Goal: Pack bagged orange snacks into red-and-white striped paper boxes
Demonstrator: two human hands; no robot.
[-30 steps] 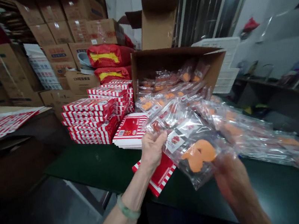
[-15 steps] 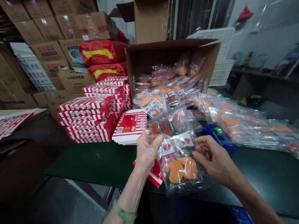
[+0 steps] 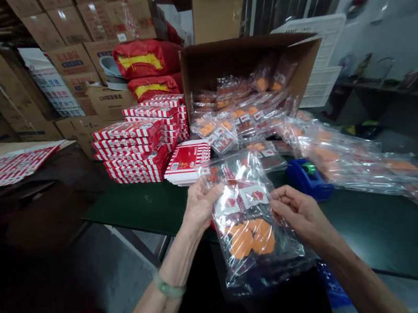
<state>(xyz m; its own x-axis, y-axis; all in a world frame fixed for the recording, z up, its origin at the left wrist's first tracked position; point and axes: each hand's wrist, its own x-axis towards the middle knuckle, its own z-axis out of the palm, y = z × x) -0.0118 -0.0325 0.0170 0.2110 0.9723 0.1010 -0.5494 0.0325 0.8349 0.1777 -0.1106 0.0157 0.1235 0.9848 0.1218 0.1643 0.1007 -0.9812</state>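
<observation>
Between both hands hangs a clear plastic packet (image 3: 248, 219) with orange pieces and small red-and-white cards inside. My left hand (image 3: 198, 207) pinches its left edge, and a green bangle sits on that wrist. My right hand (image 3: 299, 212) grips the right edge with curled fingers. The packet hangs in front of the near edge of the dark green table (image 3: 146, 209). Behind it a tipped cardboard box (image 3: 305, 59) spills many similar packets (image 3: 331, 155) across the table.
A stack of red-and-white striped boxes (image 3: 132, 150) and a pile of flat ones (image 3: 188, 161) stand at the left of the table. A blue tape dispenser (image 3: 309, 177) lies by my right hand. Cartons and red sacks (image 3: 146, 60) fill the background.
The packet has swung upright and come closer to me. My right hand has shifted from beneath it to its right edge. The red-and-white flat box under it is no longer seen.
</observation>
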